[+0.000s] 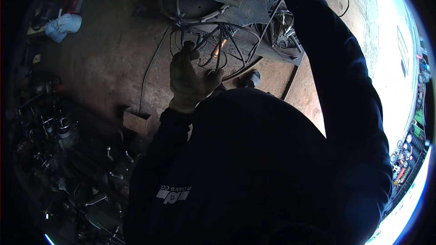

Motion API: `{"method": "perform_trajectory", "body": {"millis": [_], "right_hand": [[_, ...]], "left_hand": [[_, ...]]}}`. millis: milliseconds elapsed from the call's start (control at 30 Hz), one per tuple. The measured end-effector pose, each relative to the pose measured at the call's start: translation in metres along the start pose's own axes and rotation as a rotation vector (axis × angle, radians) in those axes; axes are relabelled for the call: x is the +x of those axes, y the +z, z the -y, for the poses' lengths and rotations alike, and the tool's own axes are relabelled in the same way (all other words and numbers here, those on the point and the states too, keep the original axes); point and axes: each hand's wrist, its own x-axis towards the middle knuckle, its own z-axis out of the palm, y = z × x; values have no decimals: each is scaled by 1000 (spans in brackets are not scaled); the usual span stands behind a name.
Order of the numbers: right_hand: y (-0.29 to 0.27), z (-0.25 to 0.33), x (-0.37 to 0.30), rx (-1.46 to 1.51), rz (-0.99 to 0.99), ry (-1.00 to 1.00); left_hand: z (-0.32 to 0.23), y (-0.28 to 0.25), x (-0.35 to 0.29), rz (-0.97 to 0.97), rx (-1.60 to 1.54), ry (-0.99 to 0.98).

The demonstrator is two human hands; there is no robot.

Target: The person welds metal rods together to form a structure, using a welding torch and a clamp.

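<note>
One gloved left hand (190, 81), fingers gripping dark wire frame (222, 47), right hand hidden.

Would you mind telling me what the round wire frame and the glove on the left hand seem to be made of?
The wire frame looks like bare dark metal rod, thin and bent into rings and spokes, dull rather than shiny. The glove looks like pale, worn leather or heavy cloth, creased and grimy; which one is unclear.
</note>
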Motion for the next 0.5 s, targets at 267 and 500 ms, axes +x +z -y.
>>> {"method": "perform_trajectory", "body": {"millis": [267, 500], "right_hand": [[41, 20, -84, -23, -578, 9], [134, 90, -213, 522, -738, -57]], "left_hand": [[-3, 4, 8, 20, -49, -142], [3, 12, 9, 36, -62, -153]]}}
